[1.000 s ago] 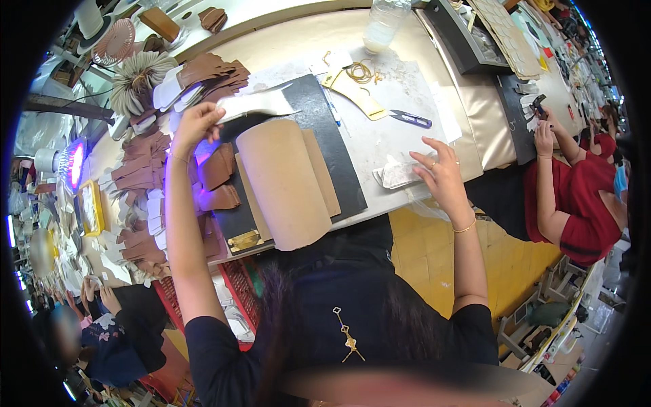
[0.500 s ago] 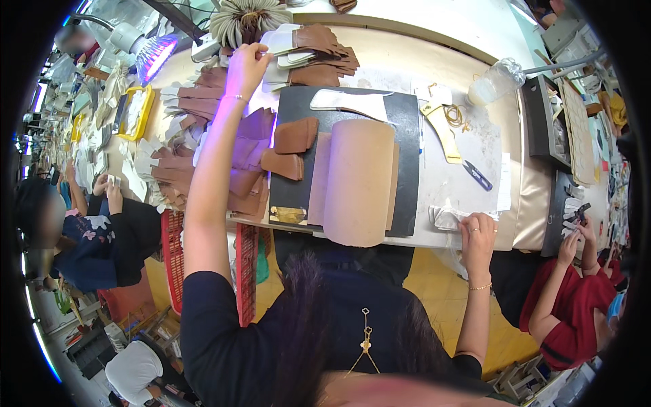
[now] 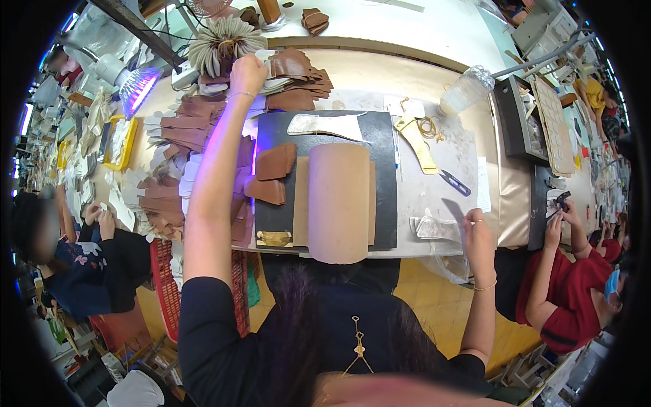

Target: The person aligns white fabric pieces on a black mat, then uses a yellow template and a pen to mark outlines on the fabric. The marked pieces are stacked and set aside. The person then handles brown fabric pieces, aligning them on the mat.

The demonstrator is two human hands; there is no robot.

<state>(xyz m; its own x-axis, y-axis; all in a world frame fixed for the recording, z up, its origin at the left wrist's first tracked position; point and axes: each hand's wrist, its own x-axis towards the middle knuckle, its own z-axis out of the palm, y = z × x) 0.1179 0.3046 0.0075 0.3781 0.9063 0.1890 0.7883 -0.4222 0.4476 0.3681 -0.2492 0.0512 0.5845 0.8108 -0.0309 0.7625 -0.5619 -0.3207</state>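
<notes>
My left hand (image 3: 248, 70) is stretched far forward to the back of the table, closed at a stack of brown leather pieces (image 3: 296, 76) next to a fan of pale pieces (image 3: 224, 39). What it grips is hidden by the fingers. My right hand (image 3: 477, 232) rests at the table's near right edge, fingers curled beside a clear plastic bag (image 3: 434, 227). Between my arms lies a black cutting mat (image 3: 385, 176) with a tan rounded block (image 3: 338, 201), two brown leather pieces (image 3: 274, 161) and a pale cut piece (image 3: 325, 125) on it.
Piles of brown and white cut pieces (image 3: 178, 129) cover the table's left side under a purple lamp (image 3: 137, 88). A plastic bottle (image 3: 465, 89), a yellow template (image 3: 417, 139) and a blue-handled knife (image 3: 454, 182) lie right. Seated people work at left (image 3: 102, 258) and right (image 3: 566, 285).
The view has swung left and steadied. My left arm has stayed stretched out at the far brown stack; my right hand remains at the near table edge by the plastic bag.
</notes>
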